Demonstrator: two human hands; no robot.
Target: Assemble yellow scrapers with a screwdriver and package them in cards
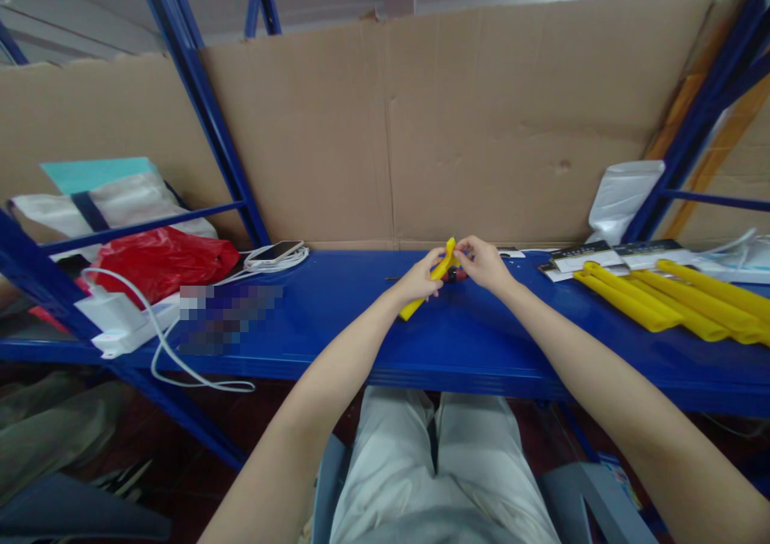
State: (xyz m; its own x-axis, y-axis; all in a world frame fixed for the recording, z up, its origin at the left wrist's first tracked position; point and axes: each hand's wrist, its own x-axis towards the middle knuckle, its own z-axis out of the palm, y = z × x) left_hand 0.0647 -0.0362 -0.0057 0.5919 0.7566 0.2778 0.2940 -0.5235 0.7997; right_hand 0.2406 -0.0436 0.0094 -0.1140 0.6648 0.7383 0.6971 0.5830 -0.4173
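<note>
My left hand (424, 278) is wrapped round a long yellow plastic piece (411, 309), which slants from lower left to upper right above the blue shelf. At its upper end, my right hand (480, 260) is closed, thumb and fingers pinched together against or right beside the piece. Whatever lies between those fingertips is too small to make out. Behind the hands, a tool with a red and black handle (460, 275) and what looks like a thin shaft lies on the shelf, partly hidden.
Several similar yellow pieces (691, 299) lie with black-and-white cards (586, 257) on the shelf (361, 339) at right. On the left are a phone (281, 251) on coiled cable, a red plastic bag (162, 263) and a white charger (123, 315). Cardboard (385, 135) stands behind.
</note>
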